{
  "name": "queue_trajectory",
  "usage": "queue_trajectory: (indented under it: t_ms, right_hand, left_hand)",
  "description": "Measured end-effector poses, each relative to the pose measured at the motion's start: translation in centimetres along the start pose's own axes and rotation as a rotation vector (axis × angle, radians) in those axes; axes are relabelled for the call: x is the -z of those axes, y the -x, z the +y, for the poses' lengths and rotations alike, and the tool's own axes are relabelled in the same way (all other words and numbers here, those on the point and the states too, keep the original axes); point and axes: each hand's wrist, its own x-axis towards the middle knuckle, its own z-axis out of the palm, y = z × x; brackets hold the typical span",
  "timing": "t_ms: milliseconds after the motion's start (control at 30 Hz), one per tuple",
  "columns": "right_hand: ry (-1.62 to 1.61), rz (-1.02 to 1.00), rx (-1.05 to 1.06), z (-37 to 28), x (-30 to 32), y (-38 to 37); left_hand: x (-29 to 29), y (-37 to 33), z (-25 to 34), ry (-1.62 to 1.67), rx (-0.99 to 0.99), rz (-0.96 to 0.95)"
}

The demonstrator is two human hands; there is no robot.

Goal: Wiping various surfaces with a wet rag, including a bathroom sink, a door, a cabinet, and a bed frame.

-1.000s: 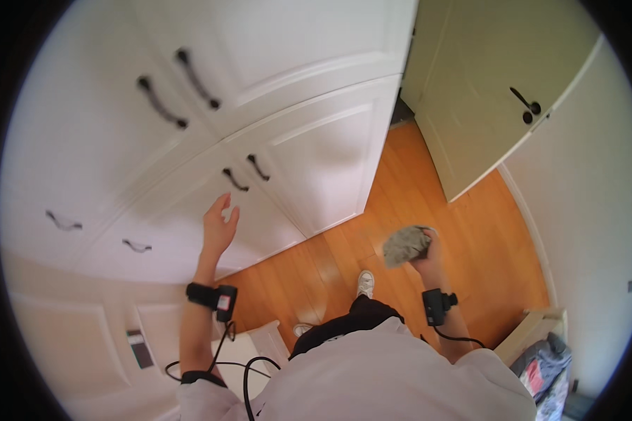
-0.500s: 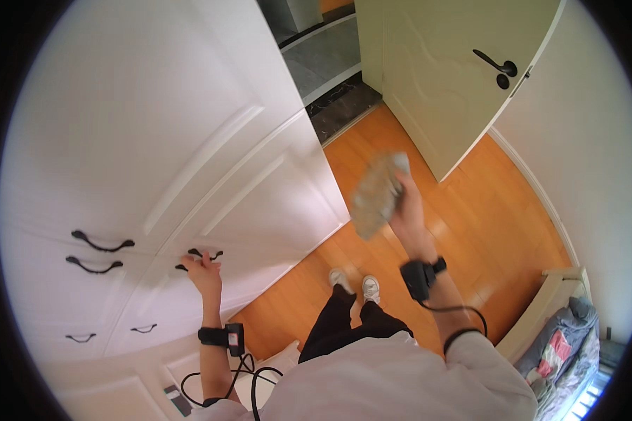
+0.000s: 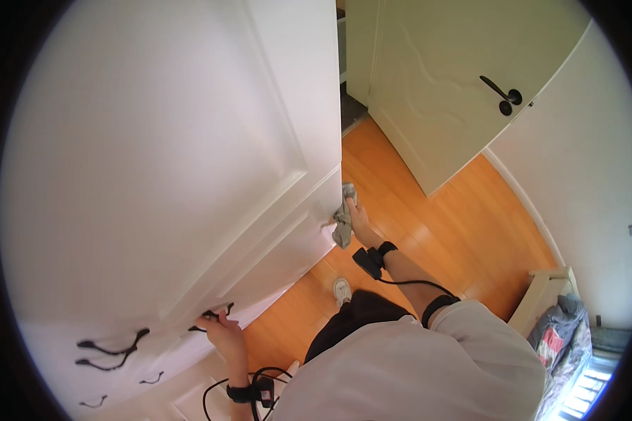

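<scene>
A tall white cabinet [image 3: 168, 161] with raised door panels fills the left side of the view. At its lower middle, the fingers of my left hand [image 3: 225, 337] are closed around a black curved cabinet handle [image 3: 225, 309]. Farther off to the right, my right hand [image 3: 360, 221] grips a crumpled grey-green cloth [image 3: 343, 223]. This cloth lies at the right edge of the cabinet front and seems to touch it. My right palm is partly turned from view.
A pale door [image 3: 442, 91] with a black lever handle [image 3: 502, 91] stands open at the far right. Wooden flooring [image 3: 407, 189] runs between it and the cabinet. Bedding [image 3: 562, 337] lies at the lower right. Black cables [image 3: 214, 393] hang by my left wrist.
My right hand has brought the cloth from above the floor leftward to the cabinet's edge. My left hand remains at the handle. My view has shifted closer to the cabinet.
</scene>
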Motion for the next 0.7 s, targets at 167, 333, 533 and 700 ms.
queue_trajectory:
  t_ms: [167, 333, 533, 700]
  right_hand:
    - [-0.06, 0.003, -0.136, -1.7, -0.4, 0.4]
    - [-0.311, -0.057, -0.068, -6.7, -1.7, 2.3]
    - [-0.247, -0.488, 0.137, -21.8, -3.1, 6.1]
    - [0.051, -0.246, 0.665, -10.2, -2.6, 2.9]
  left_hand:
    - [0.5, -0.1, 0.6, -0.043, -0.023, -0.05]
    - [-0.5, -0.3, -0.3, -0.105, 0.036, -0.037]
    - [2.1, -0.9, 0.7, -0.331, 0.004, -0.219]
    - [3.1, 0.6, 11.9, -0.335, -0.228, -0.169]
